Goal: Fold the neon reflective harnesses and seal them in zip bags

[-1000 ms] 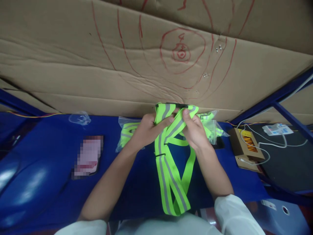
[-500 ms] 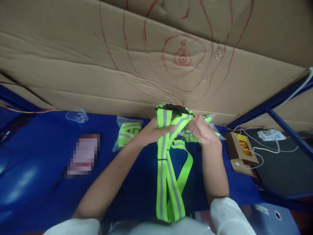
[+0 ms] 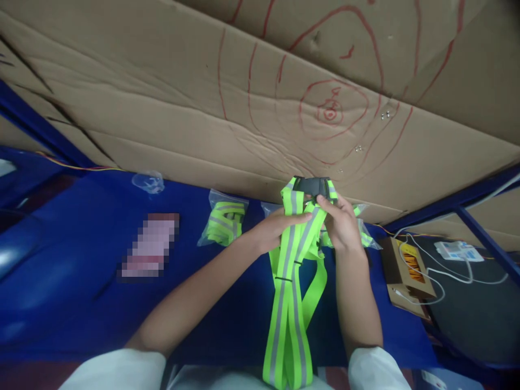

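Observation:
A neon-green reflective harness (image 3: 280, 325) with grey stripes hangs from my hands, its long loops reaching down towards my lap. At its top is a black plastic buckle (image 3: 312, 187). My left hand (image 3: 276, 230) is closed around the straps below the buckle, thumb lying across them. With my right hand (image 3: 342, 222) I grip the strap just under the buckle's right side, thumb in front. Behind the left forearm lies a clear bag with a folded green reflective strap (image 3: 225, 222). More bagged straps (image 3: 368, 238) are partly hidden behind my right hand.
A cardboard wall (image 3: 162, 119) with red hand-drawn rings rises behind the blue table (image 3: 203, 303). An open small carton (image 3: 408, 271), white cable (image 3: 450, 273) and white packet (image 3: 459, 251) are at right. Crumpled clear plastic (image 3: 148, 182) and a pixelated rectangular item (image 3: 150, 244) are at left.
My right hand, open beside the harness before, now grips the strap by the buckle. The buckle has turned to face me. The view has shifted, so the surroundings sit further right.

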`<state>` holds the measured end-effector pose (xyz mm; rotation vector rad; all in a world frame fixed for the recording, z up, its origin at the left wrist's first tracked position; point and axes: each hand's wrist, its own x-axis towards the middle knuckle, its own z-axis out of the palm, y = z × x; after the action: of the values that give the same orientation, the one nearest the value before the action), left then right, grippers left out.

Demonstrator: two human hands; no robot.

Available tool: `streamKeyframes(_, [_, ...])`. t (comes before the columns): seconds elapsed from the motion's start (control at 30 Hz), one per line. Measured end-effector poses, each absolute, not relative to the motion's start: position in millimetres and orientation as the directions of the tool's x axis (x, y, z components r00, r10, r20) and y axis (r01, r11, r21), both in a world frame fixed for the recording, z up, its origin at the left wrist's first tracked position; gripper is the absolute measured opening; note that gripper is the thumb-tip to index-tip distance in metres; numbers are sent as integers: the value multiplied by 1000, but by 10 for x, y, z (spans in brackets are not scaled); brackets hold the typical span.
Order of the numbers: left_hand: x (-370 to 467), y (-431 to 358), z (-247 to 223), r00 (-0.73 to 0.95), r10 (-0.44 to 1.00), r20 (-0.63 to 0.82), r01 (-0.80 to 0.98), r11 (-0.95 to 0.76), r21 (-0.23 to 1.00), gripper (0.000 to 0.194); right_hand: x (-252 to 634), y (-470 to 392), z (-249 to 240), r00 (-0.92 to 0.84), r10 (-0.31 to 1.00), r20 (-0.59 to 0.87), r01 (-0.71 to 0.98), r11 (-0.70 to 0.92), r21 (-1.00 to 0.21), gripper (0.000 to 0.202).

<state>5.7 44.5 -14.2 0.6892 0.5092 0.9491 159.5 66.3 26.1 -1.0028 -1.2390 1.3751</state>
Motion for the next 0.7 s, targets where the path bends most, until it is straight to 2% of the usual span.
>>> streamKeyframes(0.1, [26,491,-281,442,897,-29,-472,260,843,55,1605,661,299,-155,987,-45,-231,-80,-970,35])
streamKeyframes(0.17, [-26,573,-366,404,913,57,-332,88,939,54,1595,646,327,-109,992,-63,-311,-94,-946,32])
streamKeyframes(0.23, [-114,674,-404,363,920,146,-176,-87,981,54,1578,625,348,-52,997,-54,-356,-69,-932,29])
streamKeyframes(0.33, [-312,771,-322,366,892,266,-69,-259,963,78,1557,592,377,6,1000,-11,-358,-8,-934,28])
streamKeyframes(0.4, [-457,764,-185,420,842,338,-83,-335,939,103,1550,568,399,29,999,18,-362,27,-932,26])
streamKeyframes(0.47, [-563,708,-30,426,808,406,-117,-396,911,114,1542,539,420,31,999,41,-367,50,-929,24])
streamKeyframes(0.53, [-599,635,91,373,807,458,-147,-436,888,106,1525,505,431,15,998,54,-348,56,-936,24])
streamKeyframes(0.7, [-459,548,121,257,840,479,-148,-456,878,63,1456,451,398,45,996,75,-295,85,-952,24])
